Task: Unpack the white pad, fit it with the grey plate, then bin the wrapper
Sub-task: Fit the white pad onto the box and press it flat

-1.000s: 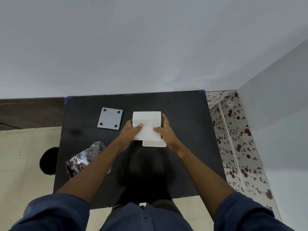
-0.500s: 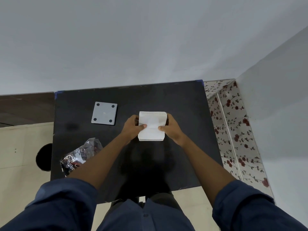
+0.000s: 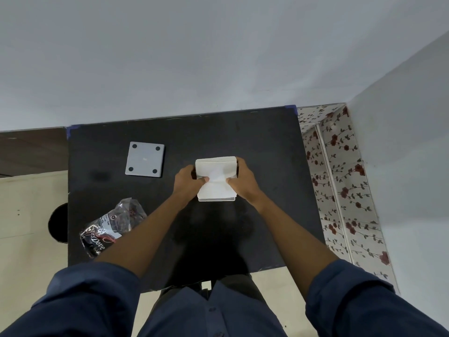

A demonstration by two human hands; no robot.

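A white pad (image 3: 216, 190) in a pale wrapper lies near the middle of the black table (image 3: 267, 147). My left hand (image 3: 188, 182) grips its left side and my right hand (image 3: 244, 181) grips its right side, thumbs pinching the wrapper on top. The wrapper's far end (image 3: 216, 164) is folded up and bunched. A grey square plate (image 3: 145, 162) with a dark dot at each corner lies flat to the left, apart from both hands.
A crumpled dark glossy packet (image 3: 111, 227) lies near the table's front left edge. A dark round opening (image 3: 58, 223) shows on the floor left of the table. Flowered tiles (image 3: 340, 181) run along the right, and a white wall stands behind.
The wrapper's far end has been pushed up and folded back, so more of the pad shows at the near side. The view has shifted slightly.
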